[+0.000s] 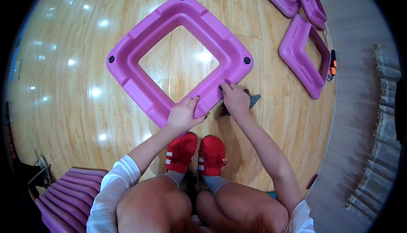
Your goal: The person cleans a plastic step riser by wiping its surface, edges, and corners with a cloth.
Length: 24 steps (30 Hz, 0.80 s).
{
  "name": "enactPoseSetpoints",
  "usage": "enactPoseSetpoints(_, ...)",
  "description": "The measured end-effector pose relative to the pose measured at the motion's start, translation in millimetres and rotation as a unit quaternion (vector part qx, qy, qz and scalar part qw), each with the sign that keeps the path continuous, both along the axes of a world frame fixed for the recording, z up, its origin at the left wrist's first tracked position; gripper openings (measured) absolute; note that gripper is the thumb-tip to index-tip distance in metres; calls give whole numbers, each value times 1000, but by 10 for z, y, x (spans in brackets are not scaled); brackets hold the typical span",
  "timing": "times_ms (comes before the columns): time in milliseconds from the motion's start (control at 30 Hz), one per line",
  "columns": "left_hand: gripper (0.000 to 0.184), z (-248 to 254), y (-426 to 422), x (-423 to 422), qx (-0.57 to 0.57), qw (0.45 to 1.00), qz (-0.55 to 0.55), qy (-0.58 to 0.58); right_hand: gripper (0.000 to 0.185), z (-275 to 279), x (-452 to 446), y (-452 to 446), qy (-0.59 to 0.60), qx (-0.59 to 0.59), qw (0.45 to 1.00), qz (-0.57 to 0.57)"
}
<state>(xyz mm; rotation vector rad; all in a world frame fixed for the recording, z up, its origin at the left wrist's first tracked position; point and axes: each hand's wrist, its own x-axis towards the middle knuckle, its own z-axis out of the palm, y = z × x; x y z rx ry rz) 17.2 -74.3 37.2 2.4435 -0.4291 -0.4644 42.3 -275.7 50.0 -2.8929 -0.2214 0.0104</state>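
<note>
A purple step riser (135,95), a hollow square plastic frame, is held corner-up in front of my red shoes. Black round pads show at three of its corners; the near corner is partly covered. My left hand (185,114) grips the lower right side near that corner, its fingers over the rim. Farther up the same side, my right hand (236,99) has its fingers curled on the outer edge. A dark grey cloth (254,99) shows beneath and beside my right hand; whether the hand holds it or it lies on the floor, I cannot tell.
More purple risers (296,50) lie on the wooden floor (263,148) at the upper right. A row of purple pieces (78,186) stands stacked at lower left. An orange-and-black object (333,65) lies by the right floor edge, near a pale curtain (379,118).
</note>
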Motion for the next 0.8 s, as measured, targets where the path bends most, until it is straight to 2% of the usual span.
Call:
enactPoseSetpoints(33,71,-22,1,-7,3,1000,-3,-10,19,24,9,-16,39,-17,999,-3)
enactPoseSetpoints(133,72,-33,-12,-8,6,1000,-6,-21,20,0,-40,52,45,15,999,-24)
enactPoseSetpoints(200,72,-39,-3,-12,8,1000,-6,-19,18,-8,-118,139,14,13,1000,-14)
enactPoseSetpoints(267,72,-52,-4,-13,2,1000,-6,-27,18,4,-253,228,53,2,997,61)
enactPoseSetpoints(400,69,-12,-6,-1,-5,1000,7,-3,19,-6,-404,353,21,39,997,70)
enactPoseSetpoints(500,72,-39,12,-8,-10,999,-6,-40,22,5,-368,284,28,27,997,68)
enactPoseSetpoints(600,70,39,-9,12,2,1000,-2,5,25,32,-200,117,64,-7,998,28)
enactPoseSetpoints(667,71,52,-10,13,6,1000,0,8,26,-61,-88,-32,17,13,999,-42)
enactPoseSetpoints(800,71,25,-15,8,6,1000,1,12,27,-18,-63,-40,49,10,998,-34)
